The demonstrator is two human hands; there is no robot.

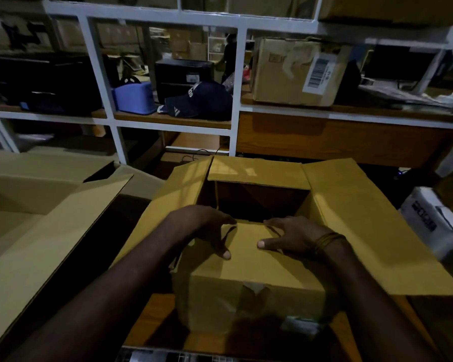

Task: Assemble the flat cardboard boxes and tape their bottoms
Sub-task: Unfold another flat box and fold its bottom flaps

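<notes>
Far left: second open cardboard box [37, 205], flaps up. Centre: open box [254, 257] standing in front of white shelving [168, 121], flaps splayed outward. Left hand [209, 228] flat on near flap [249, 259], fingers [226, 219] spread, thumb down. Right hand [288, 236] flat on same flap, fingers spread, gripping nothing; thread band [327, 241] at wrist.

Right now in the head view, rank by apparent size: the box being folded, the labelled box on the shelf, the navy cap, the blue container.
1. Box being folded, nearest the camera, so inflated.
2. Labelled box.
3. Navy cap.
4. Blue container.
</notes>
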